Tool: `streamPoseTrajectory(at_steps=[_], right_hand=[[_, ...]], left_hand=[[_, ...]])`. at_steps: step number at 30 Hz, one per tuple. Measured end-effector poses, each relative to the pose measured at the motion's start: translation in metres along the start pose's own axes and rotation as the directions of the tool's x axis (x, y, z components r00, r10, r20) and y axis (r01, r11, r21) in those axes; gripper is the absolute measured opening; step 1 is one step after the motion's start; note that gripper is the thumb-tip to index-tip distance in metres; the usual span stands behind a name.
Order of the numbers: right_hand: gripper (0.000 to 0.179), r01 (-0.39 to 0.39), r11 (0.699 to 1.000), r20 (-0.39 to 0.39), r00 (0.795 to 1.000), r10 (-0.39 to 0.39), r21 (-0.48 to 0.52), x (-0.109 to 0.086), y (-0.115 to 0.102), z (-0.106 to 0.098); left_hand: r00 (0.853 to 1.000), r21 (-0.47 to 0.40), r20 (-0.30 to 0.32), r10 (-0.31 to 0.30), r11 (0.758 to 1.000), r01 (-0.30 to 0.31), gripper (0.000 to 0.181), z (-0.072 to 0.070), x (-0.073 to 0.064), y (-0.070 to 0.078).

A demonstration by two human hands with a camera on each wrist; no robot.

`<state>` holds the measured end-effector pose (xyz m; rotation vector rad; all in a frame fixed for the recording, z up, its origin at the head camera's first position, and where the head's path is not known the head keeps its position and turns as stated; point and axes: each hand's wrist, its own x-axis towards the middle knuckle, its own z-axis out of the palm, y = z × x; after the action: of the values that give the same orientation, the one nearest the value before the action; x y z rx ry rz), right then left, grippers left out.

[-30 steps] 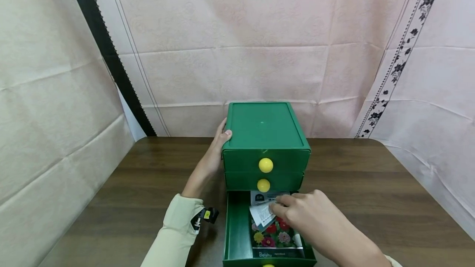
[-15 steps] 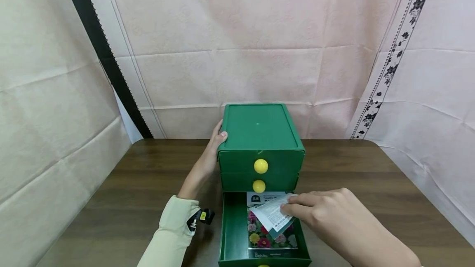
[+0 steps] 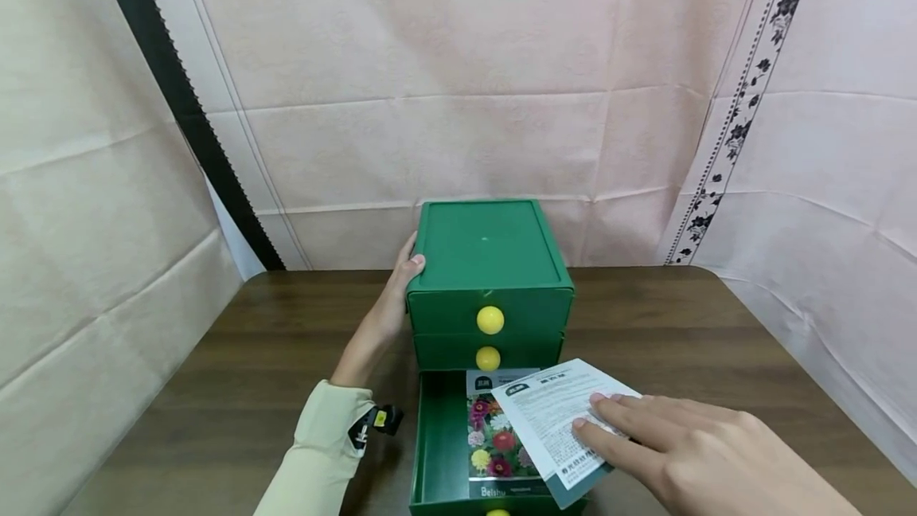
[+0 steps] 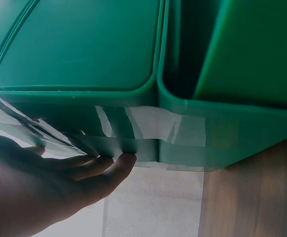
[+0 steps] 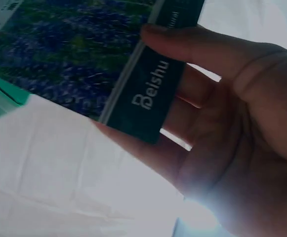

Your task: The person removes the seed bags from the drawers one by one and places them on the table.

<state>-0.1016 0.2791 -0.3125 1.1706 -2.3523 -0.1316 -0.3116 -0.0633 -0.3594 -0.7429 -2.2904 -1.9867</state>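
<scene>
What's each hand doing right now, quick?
Left hand: open, fingers resting against the side of the green drawer unit.
Right hand: closed on a flower-print packet, pinched between thumb and fingers.

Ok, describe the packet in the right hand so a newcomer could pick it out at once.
In the head view, find the green drawer unit with yellow knobs, then its open bottom drawer. Overlapping that drawer's right edge is the held packet, pinched in the right hand. Unlike the flower-pictured packet lying in the drawer, its upturned side is white with printed text.
</scene>
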Motion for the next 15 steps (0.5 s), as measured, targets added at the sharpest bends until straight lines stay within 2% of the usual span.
streamPoseTrajectory(at_steps=[2,7,11,13,15], right_hand=[[0.077,-0.033,0.999,0.012,0.999,0.033,-0.027,-0.009,-0.001,-0.003],[0.083,-0.103,0.992,0.044,0.993,0.107,-0.074,-0.028,0.002,-0.006],[0.094,-0.179,0.979,0.113,0.975,0.189,-0.097,-0.051,0.01,0.014],[0.101,-0.194,0.974,0.119,0.971,0.207,-0.119,-0.07,0.019,0.033],[0.105,-0.221,0.969,0.147,0.961,0.236,-0.111,-0.081,0.024,0.04]], left_hand=[[1.0,-0.002,0.004,0.01,1.0,-0.01,0.074,0.0,0.0,0.0],[1.0,0.0,0.013,0.012,1.0,-0.012,0.074,-0.002,-0.001,-0.001],[1.0,-0.008,0.011,0.01,1.0,-0.01,0.075,-0.003,-0.001,-0.002],[1.0,-0.012,0.011,0.012,1.0,-0.012,0.075,-0.003,0.0,-0.003],[1.0,-0.011,0.015,0.008,1.0,-0.008,0.075,-0.002,0.001,-0.003]])
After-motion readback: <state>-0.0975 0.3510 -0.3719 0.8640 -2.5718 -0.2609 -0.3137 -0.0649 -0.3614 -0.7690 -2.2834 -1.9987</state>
